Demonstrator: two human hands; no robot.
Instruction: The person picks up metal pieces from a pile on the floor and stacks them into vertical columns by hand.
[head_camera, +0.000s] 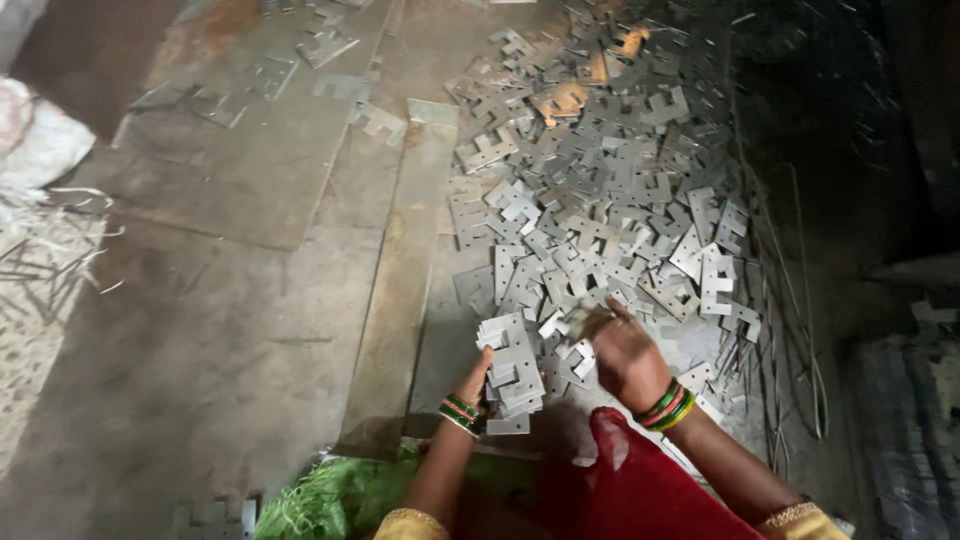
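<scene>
Now left hand (478, 378) grips plate stack (512, 372).

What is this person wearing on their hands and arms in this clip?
Both hands are bare, without gloves. The left hand has a stack of green, red and gold bangles at the wrist; the right hand has a similar stack in green, red and yellow. Short yellow sleeves with patterned gold trim end near the elbows. Red cloth drapes between the arms.

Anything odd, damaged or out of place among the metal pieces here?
Yes: a few rust-orange notched plates lie at the far end of the grey stamped metal plates heap, looking discoloured. The left hand steadies an uneven stack of plates.
</scene>
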